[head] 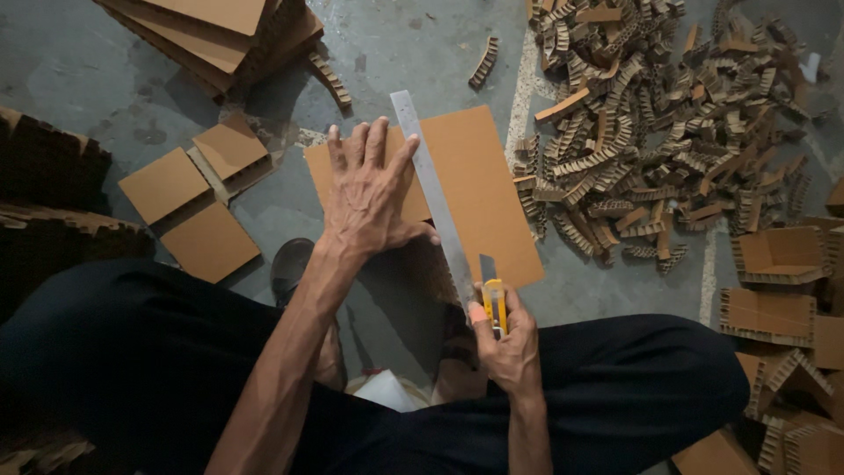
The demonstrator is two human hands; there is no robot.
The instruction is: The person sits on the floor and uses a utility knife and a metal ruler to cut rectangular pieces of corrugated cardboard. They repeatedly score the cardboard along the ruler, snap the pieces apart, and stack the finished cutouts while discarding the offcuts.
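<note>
At far left, dark honeycomb blocks (48,189) stand in shadow, their cell edges barely showing. Beside them three flat brown squares (198,198) lie on the grey concrete floor (413,44), plain and matte, with no print on them. Above, at the top edge, a stack (215,35) of larger brown boards rests tilted, its side showing the ribbed honeycomb core.

In the middle a brown cardboard sheet (479,189) lies flat on the floor between the person's knees, smooth-faced and roughly rectangular. The left hand (369,193) presses down on it, palm flat, fingers (356,145) spread and pointing away, the thumb touching a long steel ruler (431,193). The ruler runs slantwise across the sheet, from beyond its far edge down toward the person; it is thin, shiny and grey.

The right hand (505,339) sits at the ruler's near end, fingers curled tight around a yellow knife (494,299), one fingertip wrapped in orange tape. The grey blade stands just beside the ruler's right edge, touching the sheet near its lower edge.

Black trousers (615,387) cover both legs, and a dark sandal (290,264) shows under the left forearm.

To the right a big heap of strips (668,123) spreads over the floor: narrow brown offcuts with zigzag, corrugated sides, lying every way. At far right, honeycomb pieces (778,290) sit piled, some open like shallow trays.
</note>
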